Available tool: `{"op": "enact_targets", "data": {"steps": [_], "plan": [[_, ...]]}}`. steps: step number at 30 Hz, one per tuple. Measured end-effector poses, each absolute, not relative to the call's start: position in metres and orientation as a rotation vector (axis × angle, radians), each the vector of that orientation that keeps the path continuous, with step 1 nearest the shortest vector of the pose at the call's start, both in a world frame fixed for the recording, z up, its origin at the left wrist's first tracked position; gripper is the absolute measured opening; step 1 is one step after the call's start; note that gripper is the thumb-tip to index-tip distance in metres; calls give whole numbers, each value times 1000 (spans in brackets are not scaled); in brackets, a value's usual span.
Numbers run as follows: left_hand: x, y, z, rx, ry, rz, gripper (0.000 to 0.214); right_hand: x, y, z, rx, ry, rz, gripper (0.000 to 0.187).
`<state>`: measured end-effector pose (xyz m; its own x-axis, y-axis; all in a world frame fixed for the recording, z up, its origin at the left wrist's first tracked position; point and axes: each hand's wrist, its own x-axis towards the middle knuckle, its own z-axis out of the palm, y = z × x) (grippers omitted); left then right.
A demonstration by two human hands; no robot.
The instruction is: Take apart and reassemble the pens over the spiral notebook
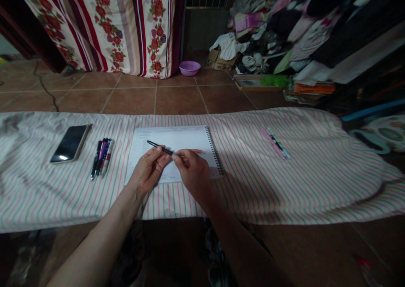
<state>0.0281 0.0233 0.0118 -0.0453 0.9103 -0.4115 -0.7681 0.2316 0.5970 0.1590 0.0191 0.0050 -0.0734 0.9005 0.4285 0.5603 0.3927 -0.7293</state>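
A slim black pen (pixel 155 144) is held slanting above an open spiral notebook (pixel 190 136). My left hand (pixel 149 167) is closed on its middle, thumb and fingers pinched together. My right hand (pixel 193 170) is closed at the pen's right end, its fingertips close to those of the left. Beyond the right knuckles shows an orange stick-like piece (pixel 196 151); whether the right hand holds it or it lies on the page is hidden. Both hands are over the notebook, covering part of its lower page.
A striped cloth (pixel 253 186) covers the long low surface. On the left lie a phone (pixel 70 143) and several pens (pixel 101 157); on the right, a few pink and pale pens (pixel 276 143). Behind are a purple basin (pixel 190 68), a floral curtain (pixel 104 30) and heaped clothes (pixel 249 21).
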Motion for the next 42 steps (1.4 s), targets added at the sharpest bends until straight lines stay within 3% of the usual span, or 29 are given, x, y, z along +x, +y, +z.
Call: {"op": "enact_targets", "data": {"steps": [7, 12, 23, 27, 37, 42], "plan": [[27, 24, 9, 234, 843, 1387, 15, 159, 20, 3, -1321, -1773, 446, 17], [25, 26, 10, 215, 892, 1458, 17, 159, 20, 2, -1262, -1726, 554, 12], [30, 24, 8, 238, 873, 1454, 7, 158, 22, 0, -1278, -1738, 446, 9], [32, 24, 6, 286, 870, 1474, 5, 158, 21, 2, -1413, -1709, 545, 17], [39, 22, 7, 450, 926, 1481, 26, 156, 27, -5, -1427, -1457, 1031, 35], [39, 24, 4, 397, 936, 1499, 18, 155, 31, -11, -1359, -1334, 1177, 37]]}}
